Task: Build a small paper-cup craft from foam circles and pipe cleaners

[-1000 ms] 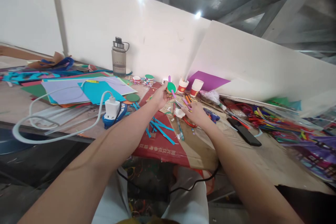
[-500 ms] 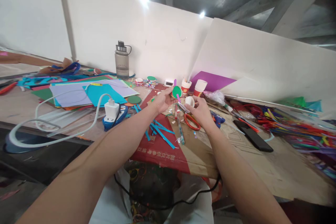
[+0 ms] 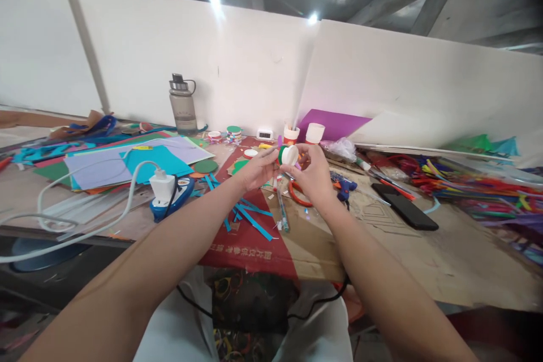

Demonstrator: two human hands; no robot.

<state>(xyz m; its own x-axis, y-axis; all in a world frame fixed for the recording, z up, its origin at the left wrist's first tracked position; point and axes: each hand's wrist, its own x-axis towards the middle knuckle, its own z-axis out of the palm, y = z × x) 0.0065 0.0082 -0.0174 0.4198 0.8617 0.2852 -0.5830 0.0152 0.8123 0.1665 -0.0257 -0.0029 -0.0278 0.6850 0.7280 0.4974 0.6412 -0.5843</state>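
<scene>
Over the middle of the table, my left hand is closed on a green paper disc with purple strips, seen nearly edge-on. My right hand pinches a short white round cup piece, which is up against the disc's right face. Fingers partly hide where the two parts meet. Below my right hand lie scissors with orange handles, and beside them a pen. Blue paper strips are scattered below my left hand.
Behind the hands stand two paper cups, a small digital clock and a water bottle. Coloured sheets and a blue power strip with a white cable lie left. A blue glue gun and black phone lie right.
My right hand has brought the white cup piece left against the green disc. The disc has turned from facing me to nearly edge-on. The view has shifted slightly.
</scene>
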